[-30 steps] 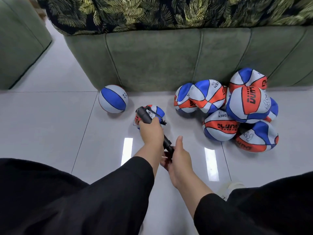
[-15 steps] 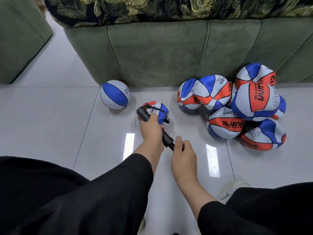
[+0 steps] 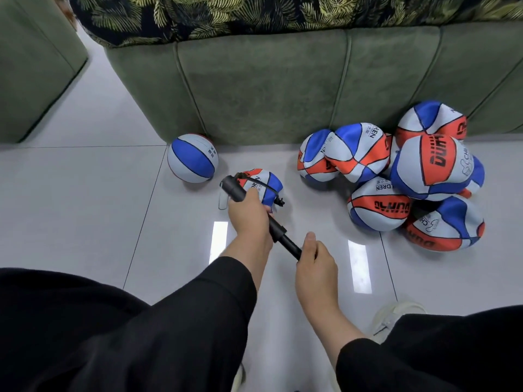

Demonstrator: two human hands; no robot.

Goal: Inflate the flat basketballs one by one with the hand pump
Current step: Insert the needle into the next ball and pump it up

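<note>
My left hand (image 3: 249, 219) grips the barrel of a black hand pump (image 3: 235, 190) that lies slanted over the floor. Its thin black hose curls across a small flat basketball (image 3: 267, 186), red, white and blue, just beyond my knuckles. My right hand (image 3: 315, 264) holds the pump's handle, and the black rod (image 3: 287, 244) shows drawn out between the two hands. A round blue and white basketball (image 3: 193, 158) sits to the left by the sofa. A heap of several dented basketballs (image 3: 396, 176) lies at the right.
A green sofa (image 3: 283, 86) with a leaf-print cover runs along the back. Another green seat (image 3: 31, 60) stands at the far left. The floor is glossy white tile. My black-clad knees fill the bottom, with a white shoe (image 3: 396, 315) at the lower right.
My right hand has pulled the handle back toward me, so more of the rod shows. The left hand has stayed on the barrel. The camera has shifted slightly.
</note>
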